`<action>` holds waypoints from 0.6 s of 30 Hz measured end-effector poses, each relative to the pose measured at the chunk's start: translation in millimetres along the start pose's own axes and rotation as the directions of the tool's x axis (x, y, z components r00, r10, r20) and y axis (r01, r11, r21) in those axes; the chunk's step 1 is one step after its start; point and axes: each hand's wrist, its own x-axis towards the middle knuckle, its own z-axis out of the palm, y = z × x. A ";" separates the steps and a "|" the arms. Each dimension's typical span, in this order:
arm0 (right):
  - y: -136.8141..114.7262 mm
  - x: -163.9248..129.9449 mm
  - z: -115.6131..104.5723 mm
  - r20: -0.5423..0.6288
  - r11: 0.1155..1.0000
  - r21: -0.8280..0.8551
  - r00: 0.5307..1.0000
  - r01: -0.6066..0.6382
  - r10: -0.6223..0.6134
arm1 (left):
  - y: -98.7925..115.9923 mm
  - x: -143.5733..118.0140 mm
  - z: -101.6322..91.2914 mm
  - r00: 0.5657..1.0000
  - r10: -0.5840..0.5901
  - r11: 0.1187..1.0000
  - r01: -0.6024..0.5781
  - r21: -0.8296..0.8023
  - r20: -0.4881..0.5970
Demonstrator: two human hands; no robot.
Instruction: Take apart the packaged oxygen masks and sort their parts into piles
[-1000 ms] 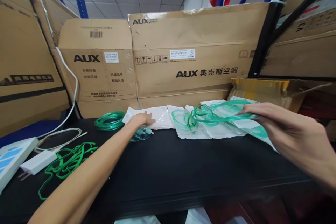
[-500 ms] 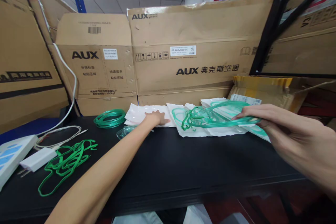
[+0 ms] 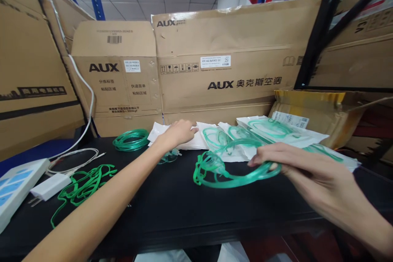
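Head view, the only one here, and two hands are over the black table (image 3: 190, 208). The right hand (image 3: 294, 172) has its fingers pinched together on a loop of green tubing (image 3: 227, 176), held just above the table in front of the packets. That bundle's long axis runs roughly left to right across the view, with its tangled end pointing left and its thin end caught in the fingers on the right.

The left hand (image 3: 178, 132) reaches far back, fingers close together and laid flat on one white packet (image 3: 187, 141) at the rear of the table; whether it grips the packet I cannot tell. Just beneath the wrist sits one clear mask piece (image 3: 168, 157), partly hidden.

Count the green things: one neat coil of tubing (image 3: 131, 139) left of the packet, one loose tangle of green cord (image 3: 82, 186) nearer the left edge, and the held loop makes three. More white packets with green tubing inside (image 3: 276, 131) overlap to the right; their exact number I cannot tell.

Far left: one white power strip (image 3: 15, 182), one white plug adapter (image 3: 50, 184) and one white cable (image 3: 73, 155). Behind it all stand cardboard boxes (image 3: 227, 69), two facing front with AUX printed on them.
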 end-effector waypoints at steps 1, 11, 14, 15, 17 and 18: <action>0.2 0.4 5.6 0.043 0.996 0.093 0.999 0.013 -0.018 | -0.4 -13.3 -9.2 1.000 0.023 1.000 -0.024 -0.019 -0.010; 21.7 -23.2 51.5 0.617 0.949 0.177 0.780 -0.261 0.100 | -6.9 -145.5 -2.0 0.984 0.042 0.969 0.002 -0.247 0.172; 28.3 -35.8 51.2 0.622 0.983 -0.012 0.768 -0.183 0.150 | -14.9 -152.7 11.3 0.979 0.049 0.959 0.009 -0.283 0.199; 28.5 -38.6 50.3 0.604 0.982 -0.060 0.777 -0.178 0.178 | -16.3 -152.9 13.7 0.982 0.044 0.958 0.011 -0.286 0.185; 24.4 -40.5 48.8 0.560 0.972 -0.121 0.795 -0.199 0.233 | -16.2 -152.5 15.8 0.987 0.033 0.960 0.013 -0.280 0.157; 20.1 -39.5 49.0 0.536 0.966 -0.135 0.804 -0.221 0.258 | -14.9 -152.5 15.8 0.988 0.029 0.961 0.015 -0.275 0.152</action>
